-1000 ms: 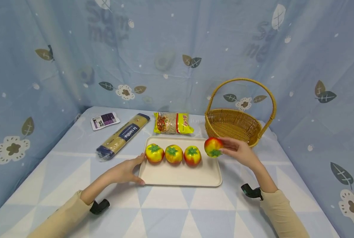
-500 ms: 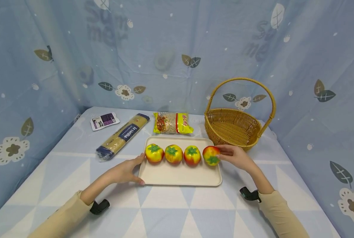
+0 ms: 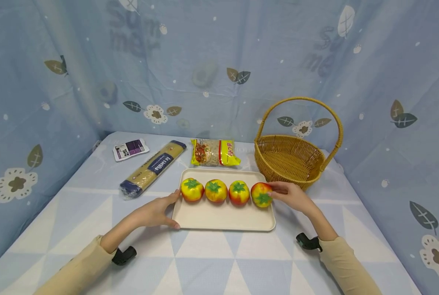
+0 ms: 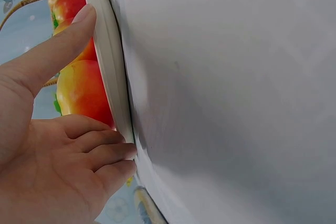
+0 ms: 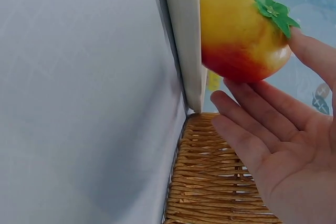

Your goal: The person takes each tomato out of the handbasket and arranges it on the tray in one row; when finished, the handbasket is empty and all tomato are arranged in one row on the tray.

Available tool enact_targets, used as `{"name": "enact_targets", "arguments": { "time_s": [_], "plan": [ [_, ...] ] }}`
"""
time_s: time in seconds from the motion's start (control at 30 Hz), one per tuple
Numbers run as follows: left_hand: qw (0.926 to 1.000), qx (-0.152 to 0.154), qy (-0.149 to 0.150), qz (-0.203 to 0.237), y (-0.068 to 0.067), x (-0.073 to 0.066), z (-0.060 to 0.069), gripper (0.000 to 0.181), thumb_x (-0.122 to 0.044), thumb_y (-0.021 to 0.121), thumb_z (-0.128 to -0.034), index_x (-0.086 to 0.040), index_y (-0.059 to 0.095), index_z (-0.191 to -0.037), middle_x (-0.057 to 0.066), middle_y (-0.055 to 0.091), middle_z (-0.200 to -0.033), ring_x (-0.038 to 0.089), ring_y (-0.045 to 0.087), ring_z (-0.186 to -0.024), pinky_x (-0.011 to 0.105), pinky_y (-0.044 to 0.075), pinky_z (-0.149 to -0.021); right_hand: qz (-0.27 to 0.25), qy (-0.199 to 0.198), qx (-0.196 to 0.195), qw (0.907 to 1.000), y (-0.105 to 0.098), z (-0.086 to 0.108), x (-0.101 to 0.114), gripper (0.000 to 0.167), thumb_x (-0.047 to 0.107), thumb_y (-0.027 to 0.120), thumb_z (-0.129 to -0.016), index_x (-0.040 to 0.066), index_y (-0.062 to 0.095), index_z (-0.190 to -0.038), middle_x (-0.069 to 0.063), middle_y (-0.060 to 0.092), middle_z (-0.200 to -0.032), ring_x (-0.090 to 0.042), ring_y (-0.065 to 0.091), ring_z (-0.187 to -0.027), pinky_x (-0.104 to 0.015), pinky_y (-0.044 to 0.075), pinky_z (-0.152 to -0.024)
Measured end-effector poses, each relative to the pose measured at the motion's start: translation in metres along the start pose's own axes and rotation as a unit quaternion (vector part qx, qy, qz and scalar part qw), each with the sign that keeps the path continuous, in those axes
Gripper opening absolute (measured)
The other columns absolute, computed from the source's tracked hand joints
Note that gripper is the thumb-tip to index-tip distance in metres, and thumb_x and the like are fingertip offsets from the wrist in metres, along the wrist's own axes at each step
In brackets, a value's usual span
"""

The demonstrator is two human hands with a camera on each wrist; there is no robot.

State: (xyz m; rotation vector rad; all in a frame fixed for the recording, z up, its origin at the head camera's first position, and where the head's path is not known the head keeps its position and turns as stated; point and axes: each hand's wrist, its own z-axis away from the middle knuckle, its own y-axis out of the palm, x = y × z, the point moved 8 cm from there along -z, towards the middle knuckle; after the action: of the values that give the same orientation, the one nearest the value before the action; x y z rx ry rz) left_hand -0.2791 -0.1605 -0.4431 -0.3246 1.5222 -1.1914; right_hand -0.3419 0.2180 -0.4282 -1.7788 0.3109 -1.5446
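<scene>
Four-sided and cream, a tray (image 3: pixel 219 217) lies on the table with several yellow-and-red tomatoes in a row, each with a green leafy cap. My left hand (image 3: pixel 155 210) spans the tray's left side, fingers on the left rim and thumb at the near corner. In the left wrist view its fingers (image 4: pixel 107 148) look nearly straight along the edge. At the row's right end, my right hand (image 3: pixel 291 196) pinches the rightmost tomato (image 3: pixel 261 195), which sits in the tray. The right wrist view shows the thumb at its green cap and fingertips against its opposite side.
Just behind my right hand stands a wicker basket (image 3: pixel 289 157) with a tall handle. Behind the tray lies a yellow noodle bag (image 3: pixel 213 152). A long pasta pack (image 3: pixel 153 169) and a small white-and-purple pouch (image 3: pixel 131 150) lie at the left. Curtains surround the table.
My right hand has lowered the rightmost tomato into the tray beside the others and shifted it slightly nearer. My left hand stays at the tray's left side.
</scene>
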Motion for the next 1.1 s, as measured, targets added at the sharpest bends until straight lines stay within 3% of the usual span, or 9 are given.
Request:
{"name": "enact_targets", "arguments": {
  "time_s": [0.57, 0.77, 0.87, 1.1],
  "plan": [
    [1.0, 0.001, -0.001, 0.004, -0.001, -0.0003, 0.0005, 0.113, -0.038, 0.084, -0.0704, 0.008, 0.018, -0.149, 0.028, 0.021, -0.152, 0.042, 0.026, -0.139, 0.053, 0.024, -0.113, 0.02, -0.021, -0.019, 0.9994, 0.0017, -0.0036, -0.0028, 0.054, 0.041, 0.061, -0.094, 0.004, 0.057, -0.133, -0.017, 0.061, -0.127, -0.032, 0.06, -0.114, -0.044, 0.054, -0.09],
    [0.9999, 0.002, -0.006, 0.013, -0.0006, 0.0012, 0.0009, 0.112, -0.036, 0.085, -0.0701, 0.007, 0.018, -0.149, 0.027, 0.02, -0.152, 0.042, 0.025, -0.139, 0.053, 0.024, -0.113, 0.001, -0.039, -0.03, 0.9988, 0.0018, -0.006, -0.0016, 0.056, 0.042, 0.061, -0.094, 0.008, 0.054, -0.137, -0.013, 0.058, -0.133, -0.029, 0.057, -0.118, -0.043, 0.052, -0.093],
    [0.9999, 0.001, -0.004, 0.014, -0.0013, 0.0016, 0.001, 0.113, -0.036, 0.085, -0.0697, 0.008, 0.018, -0.149, 0.028, 0.021, -0.152, 0.042, 0.026, -0.139, 0.053, 0.024, -0.113, -0.013, -0.049, -0.026, 0.9984, 0.0024, -0.0065, -0.0011, 0.055, 0.039, 0.063, -0.093, 0.008, 0.054, -0.138, -0.012, 0.056, -0.135, -0.029, 0.055, -0.121, -0.042, 0.05, -0.096],
    [0.9996, -0.001, 0.017, 0.022, -0.0026, 0.0021, 0.0009, 0.111, -0.033, 0.086, -0.0692, 0.01, 0.021, -0.147, 0.029, 0.022, -0.151, 0.044, 0.026, -0.138, 0.053, 0.025, -0.112, 0.011, -0.081, -0.024, 0.9964, 0.0016, -0.0045, 0.005, 0.061, 0.034, 0.076, -0.083, 0.008, 0.056, -0.135, -0.012, 0.058, -0.133, -0.032, 0.055, -0.121, -0.043, 0.047, -0.1]
  ]
}}
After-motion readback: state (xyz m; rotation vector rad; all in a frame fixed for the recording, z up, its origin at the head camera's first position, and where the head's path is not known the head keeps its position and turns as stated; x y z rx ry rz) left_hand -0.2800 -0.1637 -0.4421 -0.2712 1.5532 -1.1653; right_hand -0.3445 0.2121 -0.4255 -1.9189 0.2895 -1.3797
